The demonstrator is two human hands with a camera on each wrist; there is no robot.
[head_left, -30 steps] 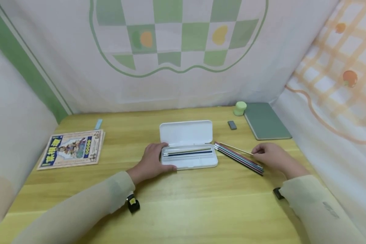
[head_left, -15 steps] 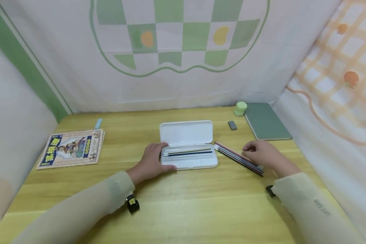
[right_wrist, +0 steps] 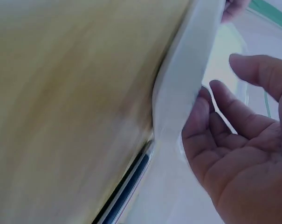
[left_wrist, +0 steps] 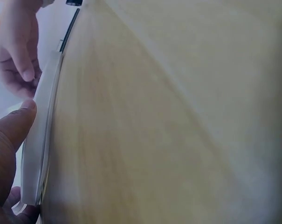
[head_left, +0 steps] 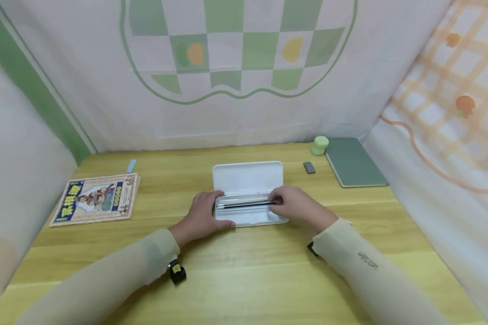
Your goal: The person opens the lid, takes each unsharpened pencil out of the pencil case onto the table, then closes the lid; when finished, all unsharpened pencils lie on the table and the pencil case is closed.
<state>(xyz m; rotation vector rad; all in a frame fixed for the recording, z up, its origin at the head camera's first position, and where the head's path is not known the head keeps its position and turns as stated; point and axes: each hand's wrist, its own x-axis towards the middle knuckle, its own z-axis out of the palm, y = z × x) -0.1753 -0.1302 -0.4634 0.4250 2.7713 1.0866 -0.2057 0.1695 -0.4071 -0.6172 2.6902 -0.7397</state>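
An open white pencil case [head_left: 248, 220] lies mid-table with its lid [head_left: 248, 178] folded back and a dark pen and a silvery one [head_left: 244, 204] inside. My left hand [head_left: 205, 212] grips the case's left end; in the left wrist view its thumb [left_wrist: 10, 135] presses the case's edge [left_wrist: 40, 140]. My right hand [head_left: 297, 206] hovers over the case's right end, fingertips by the pens' tips. In the right wrist view this hand [right_wrist: 243, 154] has loosely bent fingers with nothing between them, beside the case wall [right_wrist: 187, 60]. My right forearm hides the loose pencils.
A comic booklet [head_left: 95, 198] lies at the left, with a small blue strip [head_left: 132, 165] behind it. A green notebook [head_left: 355, 161], a pale green cylinder [head_left: 320, 145] and a dark eraser [head_left: 309, 167] sit at the back right. Cloth walls close in three sides.
My right hand left the pencil bundle on the right and moved left to the case's right end. The left hand and the case stayed put.
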